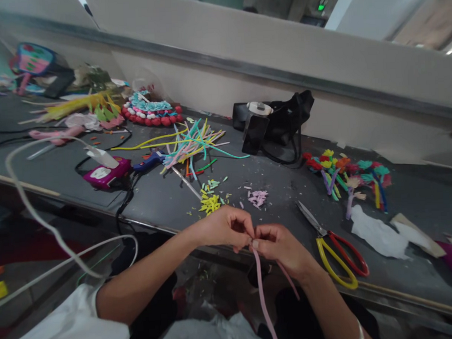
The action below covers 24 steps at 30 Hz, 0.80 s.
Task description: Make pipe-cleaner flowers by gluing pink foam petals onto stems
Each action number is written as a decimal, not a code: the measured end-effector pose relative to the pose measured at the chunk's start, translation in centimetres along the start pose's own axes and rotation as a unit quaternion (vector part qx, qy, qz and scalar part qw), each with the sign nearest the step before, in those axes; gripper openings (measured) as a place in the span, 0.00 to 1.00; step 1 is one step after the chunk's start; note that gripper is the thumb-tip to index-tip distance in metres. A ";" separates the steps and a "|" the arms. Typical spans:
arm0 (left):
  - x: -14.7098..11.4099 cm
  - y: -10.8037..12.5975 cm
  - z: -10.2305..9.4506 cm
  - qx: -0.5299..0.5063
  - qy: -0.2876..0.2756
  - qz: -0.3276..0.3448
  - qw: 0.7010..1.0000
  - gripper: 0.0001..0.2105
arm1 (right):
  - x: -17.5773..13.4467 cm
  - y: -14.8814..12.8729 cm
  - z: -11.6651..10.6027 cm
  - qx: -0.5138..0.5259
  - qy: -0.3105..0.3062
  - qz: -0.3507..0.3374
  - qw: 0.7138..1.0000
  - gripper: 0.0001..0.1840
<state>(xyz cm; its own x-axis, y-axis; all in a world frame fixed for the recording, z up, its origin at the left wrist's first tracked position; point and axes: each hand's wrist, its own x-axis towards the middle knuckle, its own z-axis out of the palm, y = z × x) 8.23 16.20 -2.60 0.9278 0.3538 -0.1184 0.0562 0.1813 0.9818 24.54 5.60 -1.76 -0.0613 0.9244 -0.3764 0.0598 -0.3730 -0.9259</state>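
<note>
Pinching, the fingertips of our left hand (225, 229) and right hand (284, 249) meet, clamped on a pink pipe cleaner (260, 283); two lengths hang below the grip, before the table's front edge. On the dark grey table (274, 175) we count one pair of scissors (323, 231) beside our right hand, then two heaps of clippings, one lilac (257, 198), one yellow (210, 204). Farther back, we see one black bag (284, 119) near a pale partition (200, 83); beyond glows a green sign (321, 7).
</note>
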 end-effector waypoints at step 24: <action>0.3 -0.1 0.4 -0.027 0.040 0.028 0.998 0.10 | 0.3 0.4 -0.5 0.034 0.016 -0.013 0.999 0.14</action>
<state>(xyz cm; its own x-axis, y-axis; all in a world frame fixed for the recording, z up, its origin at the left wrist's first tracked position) 8.62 15.89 -2.65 0.8960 0.4374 -0.0769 -0.0177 0.2081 0.9780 25.05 5.75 -2.17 -0.0297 0.9354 -0.3523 -0.0084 -0.3526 -0.9357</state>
